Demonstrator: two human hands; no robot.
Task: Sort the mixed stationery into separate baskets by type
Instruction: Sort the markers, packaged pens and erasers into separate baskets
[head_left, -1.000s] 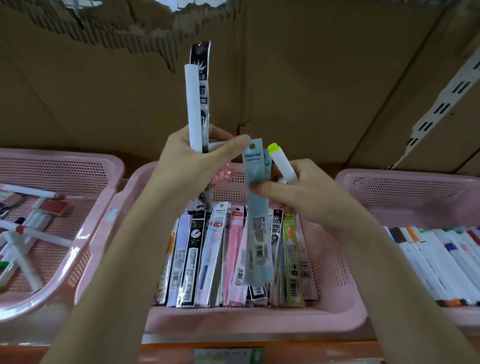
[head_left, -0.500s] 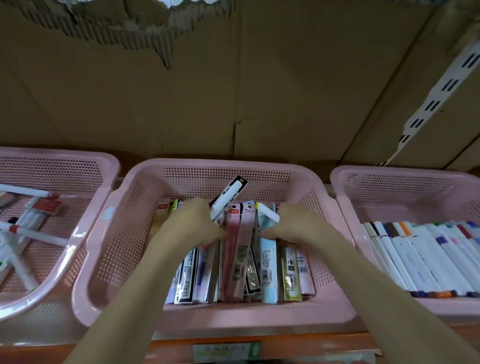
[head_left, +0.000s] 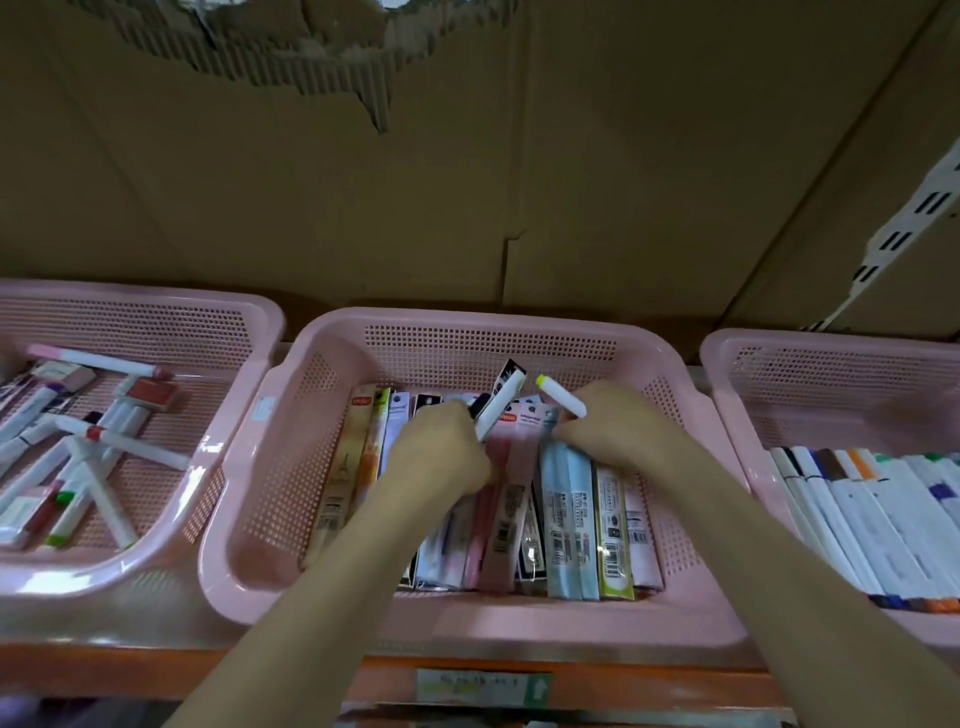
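Note:
Both my hands are down inside the middle pink basket (head_left: 332, 332), which holds a row of flat refill packets (head_left: 571, 514) lying side by side. My left hand (head_left: 441, 457) grips a white pen and a black packet (head_left: 501, 397) that stick up past the fingers. My right hand (head_left: 618, 426) holds a white marker with a yellow-green tip (head_left: 561, 397) while its fingertips touch the top of a light blue packet (head_left: 558, 467). My forearms hide part of the packet row.
A left pink basket (head_left: 156, 306) holds loose white markers and erasers lying crosswise. A right pink basket (head_left: 831, 343) holds a neat row of white pens with coloured caps. Cardboard sheets form the back wall. The baskets sit on an orange shelf edge (head_left: 156, 670).
Both hands dropped from in front of the cardboard into the middle basket. The light blue packet that my right hand held up now lies in the row of packets.

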